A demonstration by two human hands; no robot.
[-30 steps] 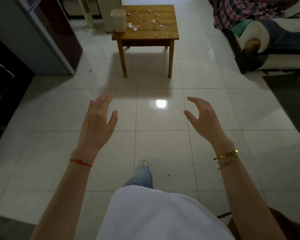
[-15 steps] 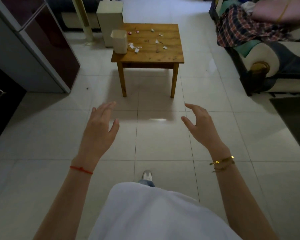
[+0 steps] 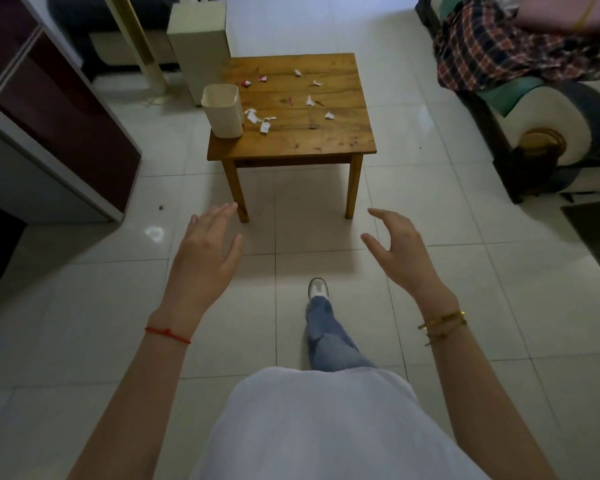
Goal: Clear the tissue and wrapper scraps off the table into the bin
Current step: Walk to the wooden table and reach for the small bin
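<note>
1. Scraps (image 3: 308, 100) of white tissue and red wrapper lie spread over the tabletop (image 3: 326, 140). Some sit just beside the bin (image 3: 222, 110), which stands on the tabletop's near left corner.
2. The left hand (image 3: 201, 258) is open and flat and holds nothing. The right hand (image 3: 400, 252) is open with curled fingers, and it is empty too.
3. Both hands are well short of the tabletop, so step close first.
4. Pinch the tiny bits softly, or sweep them together toward the bin.
5. Do not bump the bin; it looks light.
</note>
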